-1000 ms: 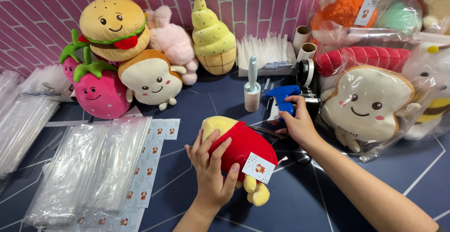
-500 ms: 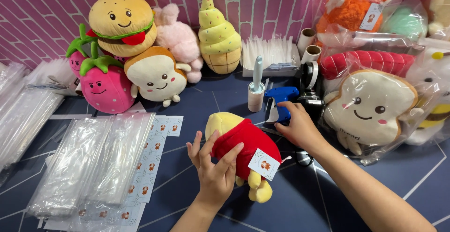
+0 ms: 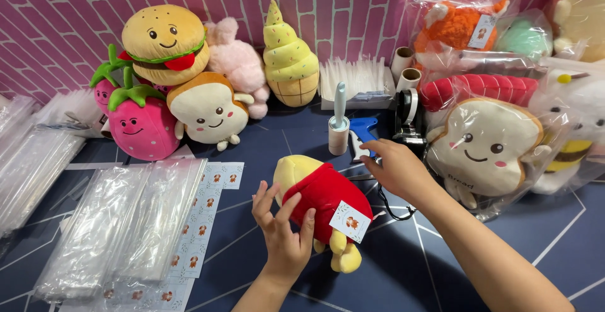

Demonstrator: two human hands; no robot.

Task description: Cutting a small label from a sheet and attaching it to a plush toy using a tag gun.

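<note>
A yellow plush toy in a red shirt (image 3: 318, 202) lies on the dark blue table (image 3: 435, 268), a white paper tag (image 3: 350, 222) hanging off its side. My left hand (image 3: 282, 233) rests on the toy's left side, fingers spread over the red shirt. My right hand (image 3: 397, 168) reaches past the toy, fingers curled beside a blue tagging gun (image 3: 362, 137). Whether the fingers grip the gun is hidden by the hand itself.
Behind stand a burger plush (image 3: 165, 42), a strawberry plush (image 3: 141, 121), a toast plush (image 3: 208, 109), an ice-cream plush (image 3: 288, 60) and a lint roller (image 3: 339, 129). Clear bags (image 3: 116, 224) and sticker sheets (image 3: 201, 224) lie left. A bagged toast plush (image 3: 482, 154) sits right, a tape dispenser (image 3: 408, 118) beside it.
My right hand has stayed by the blue tagging gun. My left hand has shifted slightly on the red-shirted toy. The view has tilted a little.
</note>
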